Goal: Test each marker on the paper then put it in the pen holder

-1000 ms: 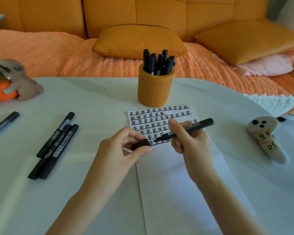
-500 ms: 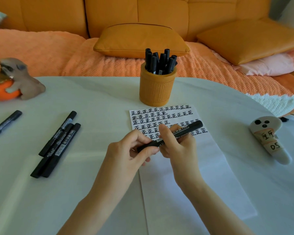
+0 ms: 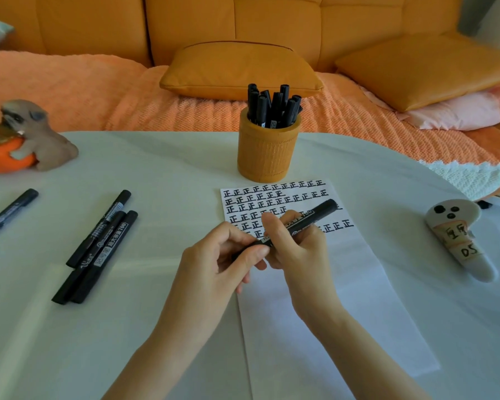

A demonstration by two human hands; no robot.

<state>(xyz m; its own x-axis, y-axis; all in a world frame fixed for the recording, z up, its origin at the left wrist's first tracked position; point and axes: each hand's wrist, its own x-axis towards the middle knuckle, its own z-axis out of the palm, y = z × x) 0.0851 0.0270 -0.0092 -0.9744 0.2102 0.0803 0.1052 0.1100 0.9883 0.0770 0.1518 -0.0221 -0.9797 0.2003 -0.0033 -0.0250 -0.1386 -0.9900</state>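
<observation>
Both hands hold one black marker (image 3: 315,216) above the white paper (image 3: 358,284), whose top part is filled with rows of black characters. My right hand (image 3: 296,249) grips the marker's barrel, its far end pointing up and right. My left hand (image 3: 220,261) pinches the cap end, and the cap sits on the marker. The orange pen holder (image 3: 267,151) stands just beyond the paper with several black markers in it. Three black markers (image 3: 98,243) lie side by side on the table to the left, and another marker (image 3: 9,212) lies at the far left edge.
A white table (image 3: 156,174) carries everything. An animal figurine on an orange base (image 3: 26,140) sits at the back left. A white ghost-shaped object with labels (image 3: 459,241) lies at the right. An orange sofa with cushions (image 3: 243,67) stands behind the table.
One second ago my left hand held the cap apart from the marker's bare tip. The cap has since been pushed onto the marker, and both hands have come together.
</observation>
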